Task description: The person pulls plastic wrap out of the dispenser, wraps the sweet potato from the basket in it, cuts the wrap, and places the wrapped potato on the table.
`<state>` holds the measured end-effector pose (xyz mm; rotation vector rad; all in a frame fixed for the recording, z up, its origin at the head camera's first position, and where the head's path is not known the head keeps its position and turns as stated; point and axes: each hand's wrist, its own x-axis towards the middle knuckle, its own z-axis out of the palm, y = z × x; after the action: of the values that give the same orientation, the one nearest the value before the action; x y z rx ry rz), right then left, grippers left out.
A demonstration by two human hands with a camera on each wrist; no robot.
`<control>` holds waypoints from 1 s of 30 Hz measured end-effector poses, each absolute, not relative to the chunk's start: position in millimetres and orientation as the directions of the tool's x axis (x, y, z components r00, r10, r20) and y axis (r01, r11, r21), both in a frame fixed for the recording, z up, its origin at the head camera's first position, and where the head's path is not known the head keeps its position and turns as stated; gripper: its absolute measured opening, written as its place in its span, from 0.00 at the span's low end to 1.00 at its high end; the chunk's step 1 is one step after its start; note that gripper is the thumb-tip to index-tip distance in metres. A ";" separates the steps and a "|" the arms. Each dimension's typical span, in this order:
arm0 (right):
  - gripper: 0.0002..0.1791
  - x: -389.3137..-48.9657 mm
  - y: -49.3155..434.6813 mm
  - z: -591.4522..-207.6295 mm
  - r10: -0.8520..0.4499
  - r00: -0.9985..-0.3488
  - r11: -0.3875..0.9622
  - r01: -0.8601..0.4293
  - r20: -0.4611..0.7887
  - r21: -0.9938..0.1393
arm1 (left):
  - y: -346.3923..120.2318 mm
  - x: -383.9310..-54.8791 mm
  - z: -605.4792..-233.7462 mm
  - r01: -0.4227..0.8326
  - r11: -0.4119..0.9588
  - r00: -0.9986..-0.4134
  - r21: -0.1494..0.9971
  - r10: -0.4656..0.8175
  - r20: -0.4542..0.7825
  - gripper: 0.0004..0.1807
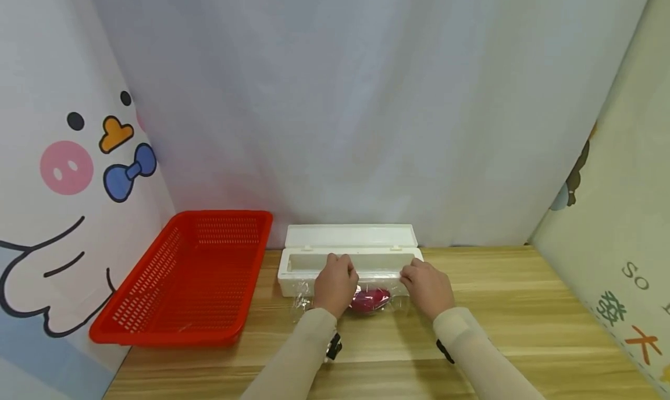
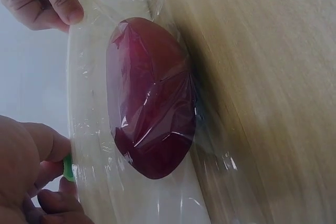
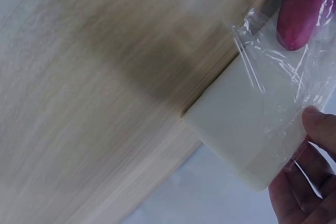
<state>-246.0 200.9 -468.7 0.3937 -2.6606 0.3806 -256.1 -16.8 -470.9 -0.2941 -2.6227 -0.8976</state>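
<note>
A long white box [image 1: 361, 288] lies at the back of the table, its lid [image 1: 350, 235] tipped up behind it. Clear plastic film [image 2: 100, 77] hangs from its front edge over a smooth reddish-purple oblong thing [image 1: 370, 300]; what kind it is I cannot tell. At the box's front edge, my left hand [image 1: 335, 285] pinches a small green piece [image 2: 68, 168] between thumb and finger. My right hand [image 1: 429, 288] pinches the film near the box's right end, thumb on top and fingers curled beneath. Wrinkled film covers the oblong thing [image 3: 302, 14] in the right wrist view too.
To the left stands a red perforated plastic basket [image 1: 241, 307]. Behind the wood-grain table [image 1: 523, 313] hangs a pale curtain [image 1: 366, 97]. Printed panels with cartoon figures [image 1: 68, 167] rise on the left and right sides.
</note>
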 end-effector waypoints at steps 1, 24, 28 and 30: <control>0.04 -245.9 200.8 -469.2 -0.213 -0.873 0.923 -0.328 0.440 -0.203 | -16.8 -255.8 -471.3 0.303 0.780 -0.917 0.547 0.083 0.391 0.12; 0.03 -246.2 200.6 -469.2 -0.203 -0.874 0.922 -0.322 0.441 -0.214 | -32.6 -257.4 -466.1 0.274 0.838 -0.920 0.472 0.086 0.383 0.13; 0.03 -245.2 200.1 -468.2 -0.208 -0.871 0.919 -0.330 0.445 -0.216 | -37.8 -254.8 -462.8 0.260 0.825 -0.928 0.501 0.069 0.367 0.13; 0.03 -244.0 199.8 -468.8 -0.205 -0.872 0.919 -0.328 0.444 -0.220 | -38.6 -253.7 -463.9 0.254 0.829 -0.931 0.499 0.069 0.358 0.13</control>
<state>-244.0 199.8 -468.8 0.3867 -2.6579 0.4052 -253.7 -38.6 -463.9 -0.2444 -2.6841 -0.7968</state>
